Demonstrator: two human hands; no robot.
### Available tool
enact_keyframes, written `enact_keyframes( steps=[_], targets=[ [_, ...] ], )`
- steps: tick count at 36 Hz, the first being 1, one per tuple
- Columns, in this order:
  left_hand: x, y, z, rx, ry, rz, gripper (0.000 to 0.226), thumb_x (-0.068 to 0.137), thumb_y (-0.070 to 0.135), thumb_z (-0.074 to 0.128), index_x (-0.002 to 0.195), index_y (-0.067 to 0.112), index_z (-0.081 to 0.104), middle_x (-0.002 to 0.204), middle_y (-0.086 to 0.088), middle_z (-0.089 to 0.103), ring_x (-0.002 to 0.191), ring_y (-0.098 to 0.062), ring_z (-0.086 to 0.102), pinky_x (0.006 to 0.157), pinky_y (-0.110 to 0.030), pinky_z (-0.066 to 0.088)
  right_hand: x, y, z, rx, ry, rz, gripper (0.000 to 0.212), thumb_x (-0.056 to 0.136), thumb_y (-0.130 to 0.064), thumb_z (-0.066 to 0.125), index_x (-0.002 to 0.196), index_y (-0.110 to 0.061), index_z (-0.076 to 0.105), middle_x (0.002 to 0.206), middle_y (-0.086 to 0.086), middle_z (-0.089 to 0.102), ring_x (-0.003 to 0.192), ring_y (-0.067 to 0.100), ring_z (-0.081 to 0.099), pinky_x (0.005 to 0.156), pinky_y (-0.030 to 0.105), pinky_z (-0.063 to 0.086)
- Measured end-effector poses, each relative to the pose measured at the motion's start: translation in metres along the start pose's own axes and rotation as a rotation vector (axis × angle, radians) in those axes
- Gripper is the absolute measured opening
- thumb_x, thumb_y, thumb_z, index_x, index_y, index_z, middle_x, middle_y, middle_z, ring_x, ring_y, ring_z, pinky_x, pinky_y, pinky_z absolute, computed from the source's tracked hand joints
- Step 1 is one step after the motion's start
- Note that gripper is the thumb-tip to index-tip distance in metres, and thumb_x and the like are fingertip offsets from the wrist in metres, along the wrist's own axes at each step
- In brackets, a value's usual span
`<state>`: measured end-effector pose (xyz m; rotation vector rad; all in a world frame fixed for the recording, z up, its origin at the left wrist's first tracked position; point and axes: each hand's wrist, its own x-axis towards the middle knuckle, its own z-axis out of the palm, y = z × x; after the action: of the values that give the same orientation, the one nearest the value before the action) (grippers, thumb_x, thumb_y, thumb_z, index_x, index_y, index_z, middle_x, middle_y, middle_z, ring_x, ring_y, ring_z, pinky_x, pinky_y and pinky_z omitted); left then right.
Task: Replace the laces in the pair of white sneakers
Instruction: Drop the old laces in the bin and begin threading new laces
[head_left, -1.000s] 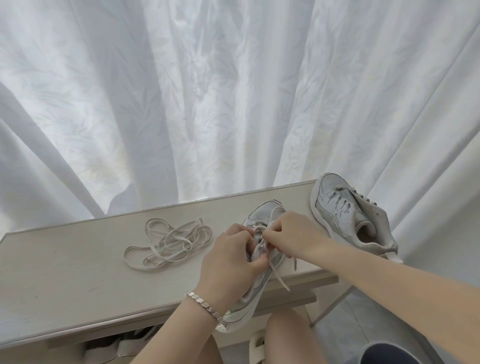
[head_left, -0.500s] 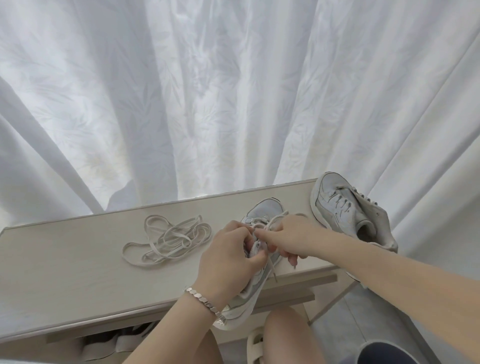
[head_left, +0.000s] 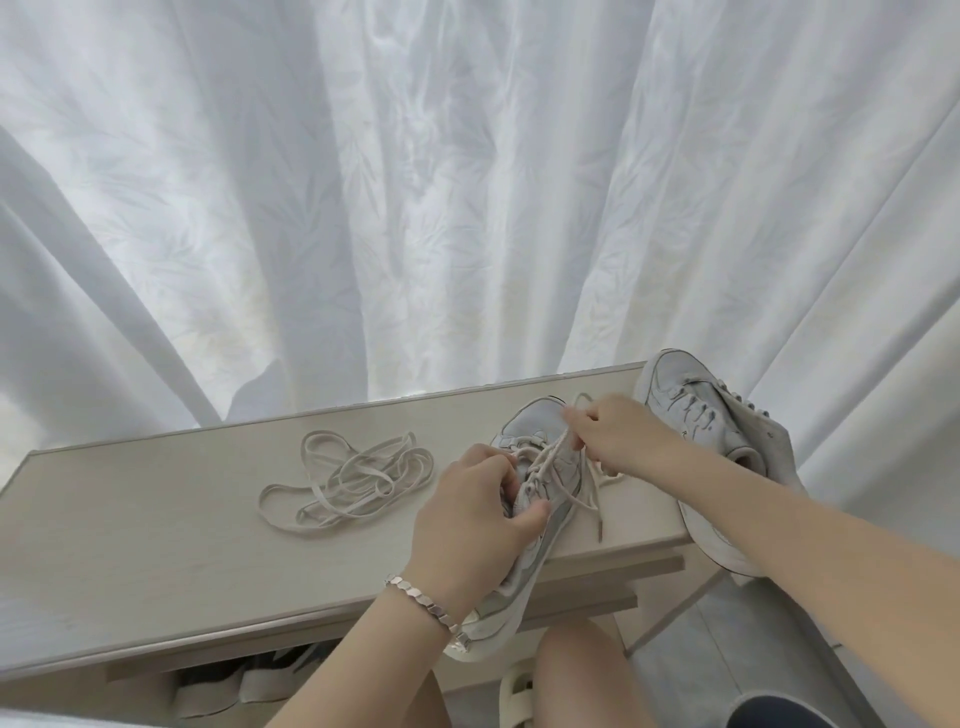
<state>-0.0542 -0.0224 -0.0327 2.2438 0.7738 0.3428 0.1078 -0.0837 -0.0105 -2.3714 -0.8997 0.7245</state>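
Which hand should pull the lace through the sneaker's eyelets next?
Right hand: it pinches the lace above the toe, while the left hand grips the sneaker, probably steadying it.

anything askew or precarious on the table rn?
The second sneaker lies tilted at the table's right end, partly hanging past the edge; it might slip off. The near sneaker overhangs the front edge too, but the left hand grips it while the right hand pinches its lace. Spare laces lie tangled.
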Motion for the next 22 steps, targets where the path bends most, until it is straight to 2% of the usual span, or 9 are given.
enact_keyframes(
  steps=[2, 4, 6, 10, 12, 14, 18, 20, 22],
  targets=[
    [0.0, 0.0, 0.0, 0.012, 0.002, 0.002, 0.032, 0.08, 0.035, 0.066, 0.067, 0.02, 0.042, 0.103, 0.015, 0.053, 0.102, -0.007, 0.049, 0.083, -0.033, 0.045, -0.011, -0.009, 0.007, -0.028, -0.184, 0.051, 0.055, 0.098, -0.047, 0.033, 0.066, -0.011, 0.059, 0.051, -0.001, 0.051, 0.041, 0.013, 0.048, 0.046, 0.021, 0.036],
    [0.0, 0.0, 0.0, 0.019, 0.008, 0.006, 0.033, 0.08, 0.036, 0.065, 0.066, 0.02, 0.04, 0.101, 0.015, 0.052, 0.098, -0.008, 0.049, 0.079, -0.03, 0.045, -0.019, -0.013, 0.014, -0.069, -0.247, 0.043, 0.053, 0.095, -0.052, 0.038, 0.067, -0.012, 0.06, 0.051, -0.001, 0.053, 0.039, 0.011, 0.049, 0.043, 0.019, 0.037],
    [0.0, 0.001, 0.001, 0.014, 0.018, 0.01, 0.034, 0.08, 0.036, 0.066, 0.065, 0.021, 0.039, 0.098, 0.016, 0.051, 0.095, -0.009, 0.049, 0.074, -0.028, 0.044, -0.024, -0.013, 0.017, -0.067, -0.225, 0.017, 0.047, 0.093, -0.05, 0.045, 0.065, -0.014, 0.058, 0.052, -0.002, 0.054, 0.04, 0.009, 0.05, 0.041, 0.016, 0.036],
    [0.0, 0.0, 0.001, 0.003, 0.018, 0.005, 0.032, 0.08, 0.034, 0.066, 0.066, 0.019, 0.042, 0.102, 0.018, 0.051, 0.104, -0.007, 0.049, 0.081, -0.032, 0.045, -0.026, -0.015, 0.017, 0.019, -0.202, 0.075, 0.037, 0.09, -0.038, 0.054, 0.063, -0.013, 0.058, 0.057, -0.001, 0.057, 0.047, 0.012, 0.052, 0.046, 0.019, 0.037],
    [-0.001, 0.001, 0.001, 0.016, 0.018, 0.011, 0.032, 0.08, 0.034, 0.066, 0.066, 0.019, 0.041, 0.103, 0.017, 0.051, 0.105, -0.007, 0.049, 0.082, -0.033, 0.046, -0.025, -0.017, 0.018, 0.001, -0.172, 0.067, 0.033, 0.088, -0.028, 0.054, 0.059, -0.013, 0.056, 0.057, -0.001, 0.058, 0.044, 0.011, 0.052, 0.044, 0.017, 0.036],
    [-0.002, 0.001, 0.002, 0.032, 0.017, 0.019, 0.033, 0.081, 0.035, 0.065, 0.066, 0.02, 0.04, 0.105, 0.017, 0.051, 0.106, -0.008, 0.048, 0.082, -0.034, 0.046, -0.022, -0.019, 0.018, -0.023, -0.142, 0.042, 0.029, 0.084, -0.018, 0.051, 0.056, -0.011, 0.053, 0.059, 0.003, 0.06, 0.045, 0.012, 0.052, 0.049, 0.019, 0.038],
    [-0.003, 0.002, 0.003, 0.06, 0.024, 0.024, 0.034, 0.083, 0.036, 0.063, 0.066, 0.021, 0.038, 0.109, 0.017, 0.051, 0.105, -0.008, 0.048, 0.08, -0.033, 0.046, -0.019, -0.021, 0.018, 0.005, -0.162, 0.067, 0.024, 0.082, -0.011, 0.048, 0.059, -0.008, 0.055, 0.069, 0.011, 0.064, 0.051, 0.015, 0.051, 0.05, 0.023, 0.036],
    [-0.002, 0.002, 0.002, 0.046, 0.026, 0.008, 0.033, 0.083, 0.036, 0.063, 0.066, 0.02, 0.04, 0.108, 0.016, 0.052, 0.105, -0.008, 0.049, 0.081, -0.033, 0.046, -0.02, -0.02, 0.022, 0.108, -0.142, 0.084, 0.027, 0.085, -0.009, 0.047, 0.058, -0.008, 0.052, 0.061, 0.01, 0.059, 0.048, 0.016, 0.051, 0.05, 0.023, 0.039],
    [0.0, 0.002, 0.002, 0.041, 0.023, -0.006, 0.031, 0.083, 0.035, 0.063, 0.067, 0.019, 0.041, 0.106, 0.015, 0.052, 0.105, -0.007, 0.049, 0.082, -0.033, 0.045, -0.022, -0.016, 0.028, 0.373, -0.108, 0.178, 0.028, 0.088, -0.008, 0.049, 0.06, -0.008, 0.052, 0.051, 0.005, 0.052, 0.038, 0.013, 0.048, 0.046, 0.022, 0.041]
  ],
)
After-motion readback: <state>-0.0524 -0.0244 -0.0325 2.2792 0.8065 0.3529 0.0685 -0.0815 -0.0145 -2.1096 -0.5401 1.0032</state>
